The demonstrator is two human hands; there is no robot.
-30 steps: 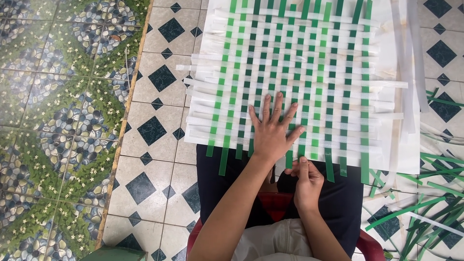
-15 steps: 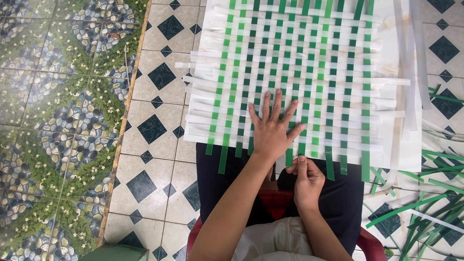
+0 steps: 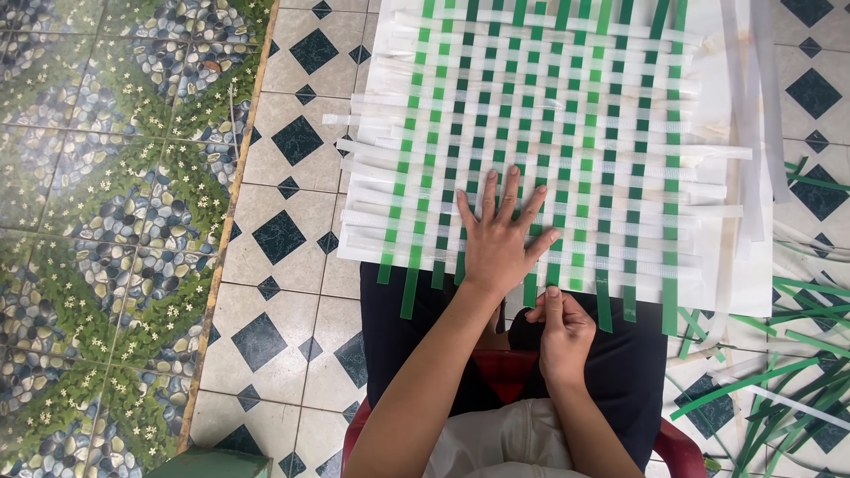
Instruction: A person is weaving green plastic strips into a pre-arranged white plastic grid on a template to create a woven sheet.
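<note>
Fingers of the right hand [image 3: 561, 329] are pinched together on the near end of a strip at the woven mat's [image 3: 549, 133] closest edge, over the lap of the person sitting on a red chair [image 3: 505, 372]. Just beyond and to the left of that pinch, the left hand [image 3: 498, 237] lies flat with fingers spread apart, pressing on the mat and gripping nothing. The mat, woven of green and white strips, stretches away from both hands across the tiled floor [image 3: 283, 265]. To the right of the pinching hand, loose green strips [image 3: 779, 389] lie scattered on the floor, and loose white strips [image 3: 753, 106] lie farther off beside the mat.
</note>
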